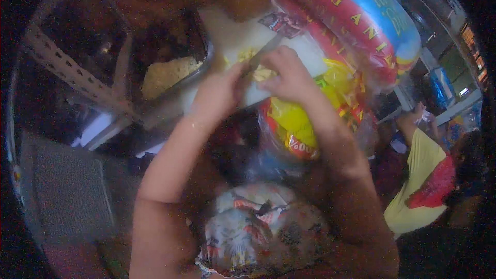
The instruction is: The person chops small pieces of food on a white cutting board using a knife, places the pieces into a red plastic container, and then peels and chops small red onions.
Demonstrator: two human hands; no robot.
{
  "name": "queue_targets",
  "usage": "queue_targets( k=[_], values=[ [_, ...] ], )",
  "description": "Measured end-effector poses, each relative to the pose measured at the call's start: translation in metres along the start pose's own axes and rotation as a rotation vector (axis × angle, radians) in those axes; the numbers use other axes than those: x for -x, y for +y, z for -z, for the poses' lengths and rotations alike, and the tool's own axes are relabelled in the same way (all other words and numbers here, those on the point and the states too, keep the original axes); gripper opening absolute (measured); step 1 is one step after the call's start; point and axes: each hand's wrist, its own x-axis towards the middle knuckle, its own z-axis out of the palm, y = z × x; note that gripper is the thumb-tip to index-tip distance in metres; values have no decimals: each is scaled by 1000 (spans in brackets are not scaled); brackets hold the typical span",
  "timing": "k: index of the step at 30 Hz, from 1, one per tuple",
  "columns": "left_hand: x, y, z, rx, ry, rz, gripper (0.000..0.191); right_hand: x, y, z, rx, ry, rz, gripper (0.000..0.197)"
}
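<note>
My left hand (226, 87) is closed around the handle end of a knife (265, 50), whose blade slants up to the right over a white cutting board (248, 33). To the right of the blade, my right hand (288, 71) has its fingers curled, with pale yellow food pieces (264, 73) between thumb and fingers. More small yellow chopped pieces (246, 54) lie on the board just beyond the knife. Blur hides the exact fingertip contact. A small printed packet (277, 21) rests near the board's far edge.
Yellow and red plastic packets (292, 124) crowd the board's right side. Large red printed bags (345, 15) and a blue one (378, 7) stand beyond. A light brown block (166, 77) sits left, near a perforated metal bar (73, 68). Another person in a yellow and red garment (422, 178) is at right.
</note>
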Motion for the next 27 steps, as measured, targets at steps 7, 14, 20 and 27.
queue_targets(
  k=[7, 14, 20, 27],
  values=[
    [28, 35, 63, -20, -58, -1, 44, 4, 12, -6, 13, 91, 103, 38],
    [25, 29, 24, -184, -255, 26, 55, 4, 9, -9, -5, 63, 42, 28],
    [1, 13, -2, -89, -74, -45, 55, 5, 9, -8, -22, 137, 97, 30],
    [9, 12, 5, -45, -196, 13, 45, 9, 10, -10, 27, 101, 26, 30]
  ],
)
